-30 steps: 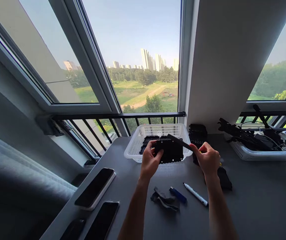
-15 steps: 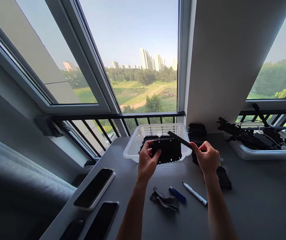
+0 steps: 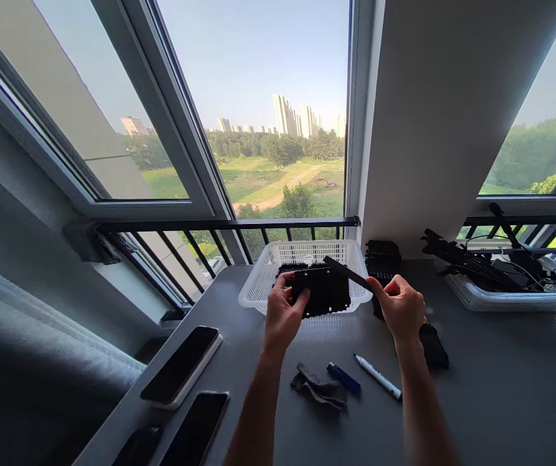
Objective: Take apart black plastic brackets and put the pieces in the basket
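Observation:
My left hand (image 3: 285, 310) is closed on a black plastic panel (image 3: 326, 291) with toothed edges and small holes, thumb on its near face. The panel is held up in front of a white basket (image 3: 253, 291). My right hand (image 3: 400, 307) grips a flat dark file (image 3: 348, 270), whose blade slants up to the left over the panel's top right edge. Whether blade and panel touch I cannot tell. A bit of yellow shows behind the right hand, most of the handle being hidden by the fingers. More black toothed pieces lie in the basket behind the panel.
Black toothed panels (image 3: 383, 255) are stacked right of the basket, with another black piece (image 3: 433, 346) nearer. A grey cloth (image 3: 319, 386), blue lighter (image 3: 344, 377) and white marker (image 3: 378, 377) lie in front. Two phones (image 3: 183, 362) are left; a basket of cables (image 3: 511, 299) stands right.
Both hands, with the panel and the file, have shifted very slightly left. Both grips stay the same, and the view has moved a little.

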`<state>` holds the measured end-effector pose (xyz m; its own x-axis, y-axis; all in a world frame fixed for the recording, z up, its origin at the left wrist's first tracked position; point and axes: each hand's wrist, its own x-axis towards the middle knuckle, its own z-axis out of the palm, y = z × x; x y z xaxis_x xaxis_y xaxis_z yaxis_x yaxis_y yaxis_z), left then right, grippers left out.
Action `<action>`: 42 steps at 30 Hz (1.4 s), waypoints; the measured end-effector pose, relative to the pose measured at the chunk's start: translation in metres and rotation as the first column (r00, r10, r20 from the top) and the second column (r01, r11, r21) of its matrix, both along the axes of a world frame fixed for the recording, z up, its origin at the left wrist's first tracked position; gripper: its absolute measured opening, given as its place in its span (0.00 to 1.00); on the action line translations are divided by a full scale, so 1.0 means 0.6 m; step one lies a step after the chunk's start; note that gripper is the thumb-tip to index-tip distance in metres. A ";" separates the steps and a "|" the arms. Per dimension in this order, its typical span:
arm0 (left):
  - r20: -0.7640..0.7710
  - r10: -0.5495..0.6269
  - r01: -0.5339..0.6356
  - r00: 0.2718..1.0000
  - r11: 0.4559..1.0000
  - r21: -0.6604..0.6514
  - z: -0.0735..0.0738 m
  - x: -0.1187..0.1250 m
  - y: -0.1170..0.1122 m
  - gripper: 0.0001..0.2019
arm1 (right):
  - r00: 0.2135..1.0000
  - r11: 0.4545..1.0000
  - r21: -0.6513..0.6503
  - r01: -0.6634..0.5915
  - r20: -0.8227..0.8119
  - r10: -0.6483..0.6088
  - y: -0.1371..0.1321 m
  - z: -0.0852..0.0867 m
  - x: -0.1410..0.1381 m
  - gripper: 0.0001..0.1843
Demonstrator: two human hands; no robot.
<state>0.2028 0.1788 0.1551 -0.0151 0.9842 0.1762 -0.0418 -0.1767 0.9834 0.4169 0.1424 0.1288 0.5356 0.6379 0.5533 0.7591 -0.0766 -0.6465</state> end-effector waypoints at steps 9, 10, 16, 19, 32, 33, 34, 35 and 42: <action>0.002 -0.094 0.094 0.996 0.996 0.003 0.004 0.018 -0.012 0.20 | 0.995 0.995 -0.026 -0.093 0.031 0.094 -0.003 0.003 -0.042 0.32; -0.005 -0.073 0.073 0.997 0.997 0.006 0.005 0.013 -0.011 0.20 | 0.997 0.997 -0.022 -0.073 0.030 0.073 -0.002 0.003 -0.036 0.32; -0.026 0.000 0.000 1.000 1.000 0.021 0.011 0.001 -0.007 0.19 | 0.999 0.999 0.031 0.017 -0.037 -0.016 -0.005 0.005 0.000 0.33; -0.027 -0.026 0.027 0.999 0.999 0.018 0.010 0.011 -0.011 0.19 | 0.993 0.996 0.019 -0.092 -0.070 0.094 -0.005 0.007 -0.018 0.32; -0.008 -0.047 0.047 0.999 0.999 0.005 0.011 0.007 -0.009 0.20 | 0.987 0.993 0.038 -0.108 -0.116 0.112 -0.006 0.006 -0.008 0.32; -0.007 -0.059 0.059 0.998 0.998 0.004 0.011 0.010 -0.010 0.19 | 0.985 0.992 0.023 -0.125 -0.115 0.127 -0.006 0.007 -0.015 0.32; -0.008 -0.069 0.069 0.998 0.998 0.002 0.011 0.012 -0.011 0.19 | 0.986 0.992 0.008 -0.129 -0.109 0.129 -0.006 0.008 -0.021 0.32; -0.010 -0.075 0.075 0.997 0.997 0.000 0.011 0.012 -0.012 0.19 | 0.988 0.992 -0.004 -0.122 -0.098 0.121 -0.005 0.008 -0.024 0.32; 0.014 -0.051 0.051 0.999 0.999 -0.008 0.007 -0.007 -0.004 0.21 | 0.995 0.999 0.035 -0.001 -0.104 0.005 -0.002 0.005 0.011 0.32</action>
<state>0.1983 0.1765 0.1591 0.0324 0.9852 0.1683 -0.0640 -0.1660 0.9840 0.4238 0.1412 0.1317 0.5894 0.6208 0.5169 0.6879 -0.0502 -0.7241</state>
